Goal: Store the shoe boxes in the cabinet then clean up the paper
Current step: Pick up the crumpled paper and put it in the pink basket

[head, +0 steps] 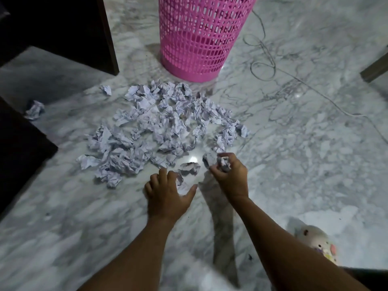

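A heap of several crumpled white paper balls (pixel 159 124) lies on the marble floor in front of a pink mesh basket (pixel 197 36). My right hand (pixel 230 175) grips crumpled paper (pixel 223 163) at the heap's near edge, just above the floor. My left hand (pixel 168 194) hovers palm-down with curled fingers over a paper ball (pixel 190 168), its fingertips touching a scrap (pixel 180 179). Whether it holds that scrap is unclear. No shoe boxes are in view.
Dark furniture (pixel 58 30) stands at the upper left and left edge, with two stray paper balls (pixel 34 110) (pixel 106 89) near it. A thin cable (pixel 264 66) loops across the floor at right. A pale slipper (pixel 317 246) sits at lower right.
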The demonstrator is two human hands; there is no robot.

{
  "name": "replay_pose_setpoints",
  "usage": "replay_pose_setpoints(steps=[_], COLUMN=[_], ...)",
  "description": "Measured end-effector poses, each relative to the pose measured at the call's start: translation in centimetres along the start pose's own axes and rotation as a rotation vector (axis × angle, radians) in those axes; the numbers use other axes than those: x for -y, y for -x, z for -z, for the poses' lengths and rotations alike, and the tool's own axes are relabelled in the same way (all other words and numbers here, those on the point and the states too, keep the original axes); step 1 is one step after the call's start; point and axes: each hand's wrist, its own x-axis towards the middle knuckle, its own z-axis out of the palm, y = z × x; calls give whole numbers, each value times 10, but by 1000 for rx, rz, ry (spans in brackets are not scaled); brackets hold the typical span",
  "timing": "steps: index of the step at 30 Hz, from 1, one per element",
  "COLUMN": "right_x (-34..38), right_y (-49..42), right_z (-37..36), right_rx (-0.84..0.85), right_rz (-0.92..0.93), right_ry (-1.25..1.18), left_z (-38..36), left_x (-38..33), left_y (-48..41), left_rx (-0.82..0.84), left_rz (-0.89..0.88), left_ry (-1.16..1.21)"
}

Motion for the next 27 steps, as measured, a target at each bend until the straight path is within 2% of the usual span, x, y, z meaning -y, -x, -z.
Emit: replay_pose_setpoints(steps=[2,4,8,12,14,17,21,27], right_x=[5,5,-11,-28,-30,-33,-42,-44], right_y=[-15,-37,-81,-92,-89,-81,-71,-59], right_z=[8,14,6,-15,-20,-21,-25,-24], right_rx=[-57,-30,152,387,428,430,386,295], right_rz=[36,97,302,360,372,425,608,618], right_ry=[-35,-8,224,473,534,502,436,248], left_z=[2,0,-4,-2,-1,-3,-7,-17], left_x=[-2,-3,-7,-9,-11,-11,-13,-15], left_y=[-1,-3,-7,-10,-14,-15,-16,-21], left_rx=[-6,-28,-26,6,13,22,1,-79], left_rz=[-3,-3,3,3,-6,-44,-62,-92], left_ry=[-12,-23,-54,-112,-158,-188,-147,-106])
